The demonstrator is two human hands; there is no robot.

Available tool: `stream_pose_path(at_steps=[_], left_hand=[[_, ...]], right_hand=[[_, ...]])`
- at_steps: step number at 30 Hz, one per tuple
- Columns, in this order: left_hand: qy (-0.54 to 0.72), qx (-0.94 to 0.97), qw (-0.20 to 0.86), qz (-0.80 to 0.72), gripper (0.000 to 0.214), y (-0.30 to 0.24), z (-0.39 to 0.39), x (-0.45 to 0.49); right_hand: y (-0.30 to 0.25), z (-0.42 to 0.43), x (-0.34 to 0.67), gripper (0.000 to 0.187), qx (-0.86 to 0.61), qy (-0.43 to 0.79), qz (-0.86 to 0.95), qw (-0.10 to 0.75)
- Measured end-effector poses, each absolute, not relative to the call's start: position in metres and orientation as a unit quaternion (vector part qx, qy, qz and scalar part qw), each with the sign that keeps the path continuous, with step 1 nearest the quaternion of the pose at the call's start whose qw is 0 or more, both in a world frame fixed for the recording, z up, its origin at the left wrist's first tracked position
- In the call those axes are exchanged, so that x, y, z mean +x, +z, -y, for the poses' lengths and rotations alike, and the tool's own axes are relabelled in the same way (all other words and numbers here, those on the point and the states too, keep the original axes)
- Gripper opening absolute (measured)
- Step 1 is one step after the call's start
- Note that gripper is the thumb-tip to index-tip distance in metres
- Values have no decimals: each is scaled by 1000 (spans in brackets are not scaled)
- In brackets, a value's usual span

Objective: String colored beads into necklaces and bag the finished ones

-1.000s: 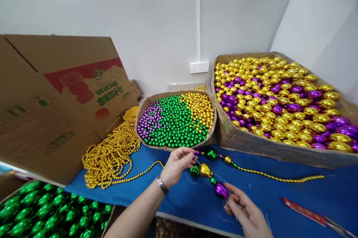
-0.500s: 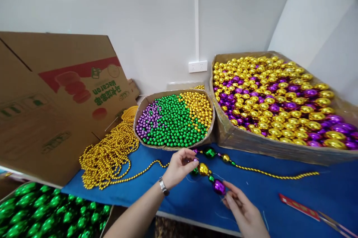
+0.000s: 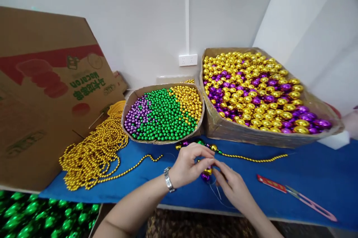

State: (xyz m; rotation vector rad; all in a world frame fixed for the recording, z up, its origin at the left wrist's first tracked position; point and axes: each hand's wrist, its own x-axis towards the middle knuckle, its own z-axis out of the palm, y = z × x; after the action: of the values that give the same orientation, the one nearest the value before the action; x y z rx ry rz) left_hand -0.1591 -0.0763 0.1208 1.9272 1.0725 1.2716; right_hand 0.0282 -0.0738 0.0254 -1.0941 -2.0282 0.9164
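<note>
My left hand [image 3: 192, 165], with a silver watch at the wrist, is closed in a pinch at the near middle of the table. My right hand [image 3: 232, 185] meets it there, thumb and fingers pinched against the left fingertips. A bead strand [image 3: 206, 177] with shiny gold and purple beads hangs under the joined fingers, partly hidden by them. Clear thread [image 3: 219, 197] loops down beside the right hand. Just behind the hands lies more strand with large beads, running right into a thin gold bead chain [image 3: 251, 158]. What sits exactly between the fingertips is covered.
A low box [image 3: 129, 136] holds small purple, green and gold beads. Behind right, a larger carton [image 3: 232, 130] is heaped with gold and purple beads. Gold bead chains [image 3: 95, 156] are piled left, by a tall carton [image 3: 41, 119]. Pink-handled scissors [image 3: 313, 204] lie right, in a red sleeve.
My right hand has moved up and left to meet my left hand. The strand stretched between them now hangs bunched below the fingers. The view has shifted rightward; a person's arm shows at far right.
</note>
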Motion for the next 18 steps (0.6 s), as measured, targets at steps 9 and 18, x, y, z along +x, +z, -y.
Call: stream_pose_path(at_steps=[9,18], left_hand=[[499,654,365,-435,18,117,68,-151],[542,579,412,-447,22,110,61,-154]], right_hand=[[43,66,16,34,-392,302,794,354],[28,64,7,35,-390,411,760,318]])
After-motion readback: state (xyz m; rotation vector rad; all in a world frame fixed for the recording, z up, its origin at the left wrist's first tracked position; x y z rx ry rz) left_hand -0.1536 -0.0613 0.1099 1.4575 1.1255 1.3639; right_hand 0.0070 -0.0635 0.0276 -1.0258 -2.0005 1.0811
